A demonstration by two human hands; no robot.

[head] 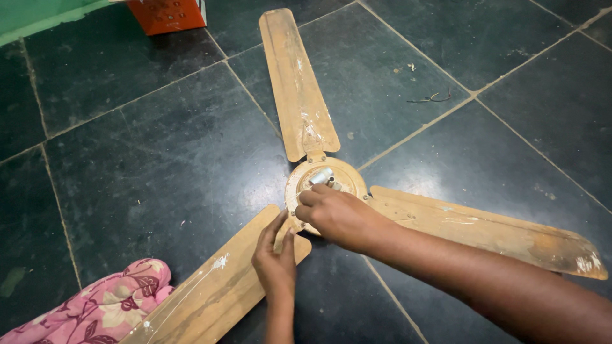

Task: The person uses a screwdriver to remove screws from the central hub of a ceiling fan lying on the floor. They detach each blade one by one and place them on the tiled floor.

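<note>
A worn tan ceiling fan lies flat on dark floor tiles, with a round motor hub [341, 173] and three blades. One blade [296, 83] points away, one [497, 232] runs right, one [210, 296] reaches toward the lower left. A short grey metal stub [320, 176] sticks up from the hub. My right hand [338, 216] rests over the hub's near edge, fingers curled by the stub. My left hand [275, 258] presses on the inner end of the lower-left blade where it meets the hub, fingers together. Whether either hand pinches a small part is hidden.
An orange box [167, 14] stands at the top left beside a green wall base [38, 19]. Pink flowered cloth [102, 309] lies at the lower left. A bit of wire [432, 98] and small debris lie on the tiles at the upper right.
</note>
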